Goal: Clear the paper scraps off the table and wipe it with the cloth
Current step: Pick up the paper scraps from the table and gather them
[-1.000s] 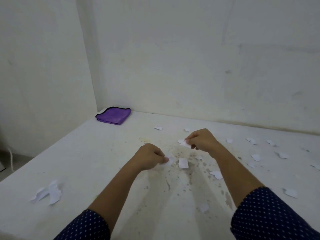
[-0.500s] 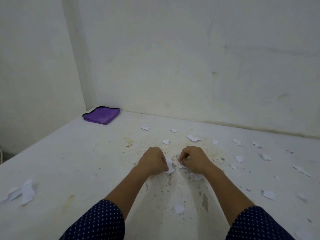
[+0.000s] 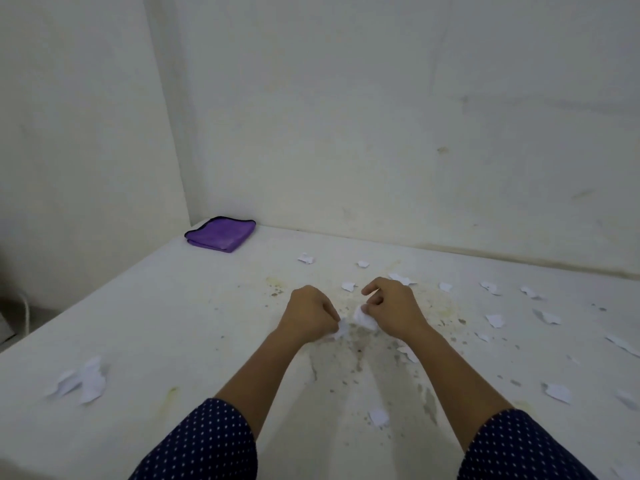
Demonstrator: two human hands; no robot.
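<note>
At table centre, right hand lifted scrap.

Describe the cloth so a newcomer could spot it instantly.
Look to the table's far left corner. The cloth lies there, folded flat. It alone is purple; the scraps nearby are white.

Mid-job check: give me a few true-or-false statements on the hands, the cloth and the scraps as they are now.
1. The purple cloth lies folded at the far left corner of the table. True.
2. The left hand is wiping with the cloth. False: it pinches a white scrap; nothing touches the cloth.
3. The right hand holds a crumpled scrap. True.
4. All scraps are off the table. False: loose scraps lie scattered, mostly on the right.
</note>
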